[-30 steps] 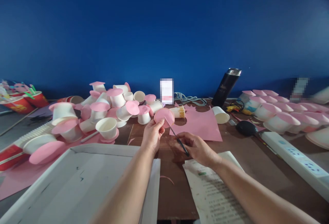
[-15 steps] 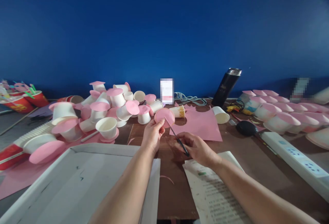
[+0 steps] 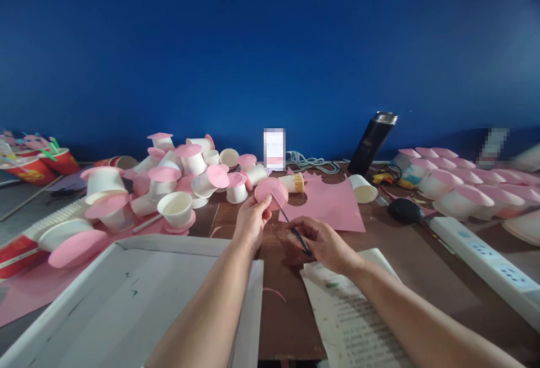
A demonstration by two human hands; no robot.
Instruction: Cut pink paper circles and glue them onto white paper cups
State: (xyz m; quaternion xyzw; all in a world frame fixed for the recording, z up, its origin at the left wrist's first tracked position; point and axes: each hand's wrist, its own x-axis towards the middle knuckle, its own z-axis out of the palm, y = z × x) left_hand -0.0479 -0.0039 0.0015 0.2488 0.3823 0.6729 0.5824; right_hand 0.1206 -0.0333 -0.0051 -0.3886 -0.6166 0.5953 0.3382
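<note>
My left hand (image 3: 252,219) pinches the lower edge of a round pink paper disc (image 3: 270,189) between thumb and fingers, holding it up over the brown table. My right hand (image 3: 320,239) is closed around the dark handles of slim scissors (image 3: 298,236), seen nearly edge-on. Their thin blade slants up to the left and overlaps the middle of the disc. Whether the blades are apart, I cannot tell. Just behind lies a pink paper sheet (image 3: 331,205) with round pieces cut out of it. A thin curved pink offcut (image 3: 275,294) rests between my forearms.
Many white paper cups (image 3: 176,210) with pink paper tops crowd the left. More stand in rows at right. A white shallow box (image 3: 126,300) and printed papers (image 3: 350,306) lie under my forearms. Beyond are a leaning black flask (image 3: 371,144) and a power strip (image 3: 481,261).
The disc and both hands have shifted very slightly to the right in view. Their grips on the disc and scissors look the same.
</note>
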